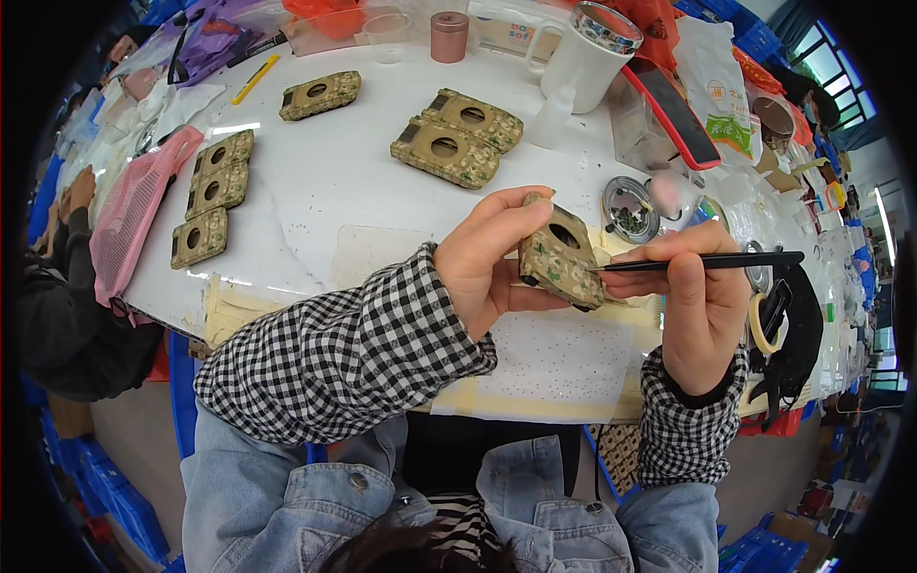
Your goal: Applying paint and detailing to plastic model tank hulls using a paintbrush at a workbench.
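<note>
My left hand [492, 253] is closed round a camouflage-painted toy tank hull [562, 250], holding it tilted above the table with its round hole showing. In my right hand [702, 296], thumb and fingers pinch a slim black tool that looks like tweezers [750, 259]. Its fine tip meets the hull's right side or hovers just beside it; I cannot tell which. Several matching hulls lie on the table: a pair [457, 138] beyond my hands, a single one [322, 95] farther back, and a row [212, 196] at the left.
A round dish of small dark green bits [629, 212] lies beyond my right hand. Farther back stand a white mug [585, 62] and a red-edged phone [673, 115]. Dotted white paper [559, 368] lies at the near edge, a pink mesh pouch [143, 210] left. Another person's sleeve [57, 315] shows far left.
</note>
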A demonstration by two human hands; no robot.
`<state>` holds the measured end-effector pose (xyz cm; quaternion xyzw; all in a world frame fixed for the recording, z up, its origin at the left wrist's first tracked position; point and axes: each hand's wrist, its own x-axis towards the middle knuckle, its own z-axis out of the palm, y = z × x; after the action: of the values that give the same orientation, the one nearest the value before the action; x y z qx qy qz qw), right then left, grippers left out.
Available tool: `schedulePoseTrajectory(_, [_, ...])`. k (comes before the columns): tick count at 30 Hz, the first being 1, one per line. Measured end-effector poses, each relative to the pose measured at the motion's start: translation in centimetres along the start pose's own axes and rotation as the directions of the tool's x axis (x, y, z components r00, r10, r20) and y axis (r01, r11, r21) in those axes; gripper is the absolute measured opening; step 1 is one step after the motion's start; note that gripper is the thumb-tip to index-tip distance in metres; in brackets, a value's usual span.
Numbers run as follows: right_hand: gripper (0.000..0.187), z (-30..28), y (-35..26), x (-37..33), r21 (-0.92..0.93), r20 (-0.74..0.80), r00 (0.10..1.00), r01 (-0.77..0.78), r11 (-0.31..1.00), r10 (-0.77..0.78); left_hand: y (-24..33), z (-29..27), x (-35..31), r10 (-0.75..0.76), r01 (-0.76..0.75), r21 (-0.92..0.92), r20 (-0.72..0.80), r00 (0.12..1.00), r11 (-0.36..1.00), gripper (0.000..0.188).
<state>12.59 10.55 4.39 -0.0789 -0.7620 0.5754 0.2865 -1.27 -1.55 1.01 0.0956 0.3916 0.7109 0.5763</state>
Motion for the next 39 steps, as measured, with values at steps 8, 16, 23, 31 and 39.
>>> schedulePoseTrajectory(8, [0.02,-0.01,-0.22,-0.17,-0.013,0.005,1.0,0.016,1.0,-0.016,-0.03,-0.12,0.11,-0.007,0.007,-0.001,-0.001,1.0,1.0,0.044])
schedulePoseTrajectory(16, [0.02,0.07,-0.31,-0.23,-0.024,0.003,1.0,0.026,0.999,-0.026,-0.02,-0.07,0.1,-0.007,0.007,0.002,-0.009,1.0,1.0,0.044])
schedulePoseTrajectory(23, [0.023,0.1,-0.27,-0.14,-0.001,-0.004,1.0,0.015,1.0,-0.015,-0.04,-0.12,0.13,-0.009,0.009,0.001,-0.005,1.0,1.0,0.044])
schedulePoseTrajectory(31, [0.022,0.08,-0.24,-0.15,-0.016,0.002,1.0,0.021,1.0,-0.021,-0.06,-0.09,0.1,-0.011,0.011,0.0,-0.005,1.0,1.0,0.044])
schedulePoseTrajectory(39, [0.02,0.04,-0.11,-0.19,-0.013,0.006,1.0,0.027,1.0,-0.027,-0.05,-0.05,0.05,-0.01,0.01,0.007,-0.012,1.0,1.0,0.045])
